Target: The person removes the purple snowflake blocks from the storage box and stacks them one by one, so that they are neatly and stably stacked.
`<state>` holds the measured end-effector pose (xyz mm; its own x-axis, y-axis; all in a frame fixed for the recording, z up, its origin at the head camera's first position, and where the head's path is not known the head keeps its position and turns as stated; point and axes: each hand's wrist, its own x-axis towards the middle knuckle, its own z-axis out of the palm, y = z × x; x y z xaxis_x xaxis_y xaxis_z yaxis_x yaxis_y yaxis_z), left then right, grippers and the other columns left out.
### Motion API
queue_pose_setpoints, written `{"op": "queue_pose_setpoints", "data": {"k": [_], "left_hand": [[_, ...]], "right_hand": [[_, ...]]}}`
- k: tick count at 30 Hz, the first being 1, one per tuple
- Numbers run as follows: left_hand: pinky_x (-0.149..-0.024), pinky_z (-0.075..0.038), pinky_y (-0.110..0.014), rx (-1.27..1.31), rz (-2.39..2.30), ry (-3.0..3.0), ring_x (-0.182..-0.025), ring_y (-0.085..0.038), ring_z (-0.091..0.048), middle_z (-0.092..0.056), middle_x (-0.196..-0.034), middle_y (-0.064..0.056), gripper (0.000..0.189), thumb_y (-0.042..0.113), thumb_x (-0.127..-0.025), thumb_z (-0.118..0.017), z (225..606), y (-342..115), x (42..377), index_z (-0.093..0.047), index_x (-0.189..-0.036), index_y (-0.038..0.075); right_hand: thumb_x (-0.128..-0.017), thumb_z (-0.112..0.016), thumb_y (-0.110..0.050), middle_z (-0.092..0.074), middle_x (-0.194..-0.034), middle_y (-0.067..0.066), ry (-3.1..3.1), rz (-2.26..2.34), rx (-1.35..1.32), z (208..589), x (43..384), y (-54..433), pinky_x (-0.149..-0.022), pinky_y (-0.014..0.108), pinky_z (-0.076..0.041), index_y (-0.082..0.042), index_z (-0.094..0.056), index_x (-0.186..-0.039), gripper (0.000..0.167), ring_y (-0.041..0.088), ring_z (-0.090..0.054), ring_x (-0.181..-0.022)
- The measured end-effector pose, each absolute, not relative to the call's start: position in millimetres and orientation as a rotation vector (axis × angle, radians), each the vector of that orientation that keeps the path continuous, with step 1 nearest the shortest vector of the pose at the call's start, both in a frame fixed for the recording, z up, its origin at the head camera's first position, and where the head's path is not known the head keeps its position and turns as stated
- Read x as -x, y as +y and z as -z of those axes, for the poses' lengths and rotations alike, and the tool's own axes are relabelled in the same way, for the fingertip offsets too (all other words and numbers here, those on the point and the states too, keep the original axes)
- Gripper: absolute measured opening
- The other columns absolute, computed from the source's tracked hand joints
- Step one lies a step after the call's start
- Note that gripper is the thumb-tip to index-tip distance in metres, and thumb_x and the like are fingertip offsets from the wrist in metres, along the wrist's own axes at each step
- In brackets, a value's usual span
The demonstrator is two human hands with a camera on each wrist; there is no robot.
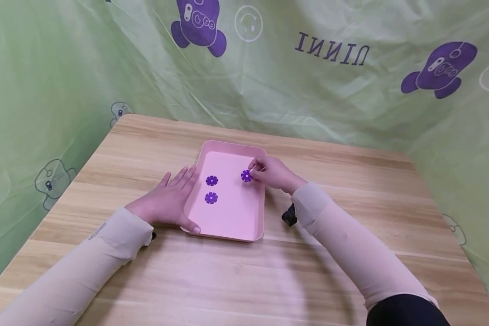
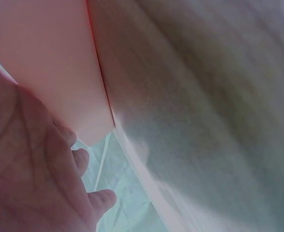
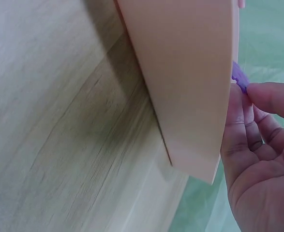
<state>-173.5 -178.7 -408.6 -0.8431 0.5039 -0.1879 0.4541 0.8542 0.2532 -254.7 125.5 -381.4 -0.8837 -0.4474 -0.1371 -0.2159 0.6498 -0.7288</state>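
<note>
A shallow pink tray [image 1: 228,226] lies on the table, with two purple notched discs, an upper disc [image 1: 212,180] and a lower disc [image 1: 211,198], flat in its left half. My right hand [image 1: 274,173] reaches over the tray's right rim and pinches a third purple disc [image 1: 246,176] between thumb and fingers. In the right wrist view that disc [image 3: 240,77] shows tilted at the fingertips, just past the rim. With fingers spread and straight, my left hand [image 1: 167,199] rests along the tray's left edge, its thumb at the near left corner. The left wrist view shows its palm [image 2: 30,159] beside the tray wall [image 2: 59,63].
The wood-grain table [image 1: 236,276] extends around the tray on all sides. A green printed sheet [image 1: 309,90] hangs behind the table and along its sides. A small black device [image 1: 289,216] sits under the right wrist.
</note>
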Motion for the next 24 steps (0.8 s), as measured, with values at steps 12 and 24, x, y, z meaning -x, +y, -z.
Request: {"op": "queue_pose_setpoints", "data": {"k": [12, 24], "left_hand": [[-0.121, -0.001, -0.068, -0.734, -0.308, 2.778, -0.155, -0.044, 0.002, 0.004, -0.17, -0.024, 0.151, 0.084, -0.063, -0.077, 410, -179, 172, -0.008, -0.161, -0.009], [-0.121, -0.001, -0.067, -0.724, -0.3, 2.779, -0.155, -0.044, 0.001, 0.004, -0.17, -0.023, 0.152, 0.083, -0.063, -0.077, 409, -179, 173, -0.007, -0.161, -0.008]], "right_hand": [[-0.101, -0.06, 0.0, -0.066, -0.102, 0.015, 2.456, 1.277, 0.4, 381, 253, 142, -0.083, 0.031, -0.061, 0.007, -0.065, -0.109, 0.012, 0.023, -0.068, -0.092], [-0.103, -0.056, 0.002, -0.066, -0.105, 0.014, 2.279, 1.532, 0.234, 384, 255, 167, -0.097, 0.043, -0.056, 0.012, -0.059, -0.118, 0.018, 0.016, -0.064, -0.09]]}}
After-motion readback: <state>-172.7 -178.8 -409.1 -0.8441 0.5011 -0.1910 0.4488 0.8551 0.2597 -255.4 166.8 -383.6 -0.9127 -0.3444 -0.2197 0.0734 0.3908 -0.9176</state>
